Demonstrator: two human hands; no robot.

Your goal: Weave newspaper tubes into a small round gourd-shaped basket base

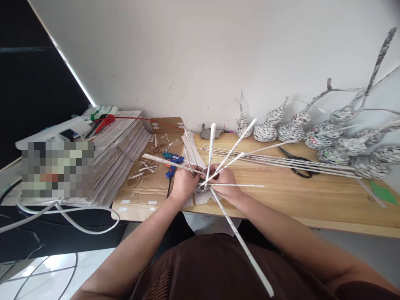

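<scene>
Close together at the table's front edge, both my hands hold a small piece woven from rolled paper (203, 188). My left hand (184, 181) grips its left side, fingers curled inward. My right hand (226, 182) is closed on the right side, its fingertips partly hidden behind the strips. Several long white paper tubes (229, 223) fan out from the piece, upward, left, right and down toward my body. Under my hands lie flat paper strips (195, 151). A blue glue gun (171, 163) rests just left of my left hand.
Woven paper gourds (292, 130) line the wall at the right. Black scissors (300, 166) and long paper tubes (281, 160) lie on the wooden table. To the left are a tall stack of paper (125, 146), cardboard (137, 206) with scraps, and a white cable (78, 227).
</scene>
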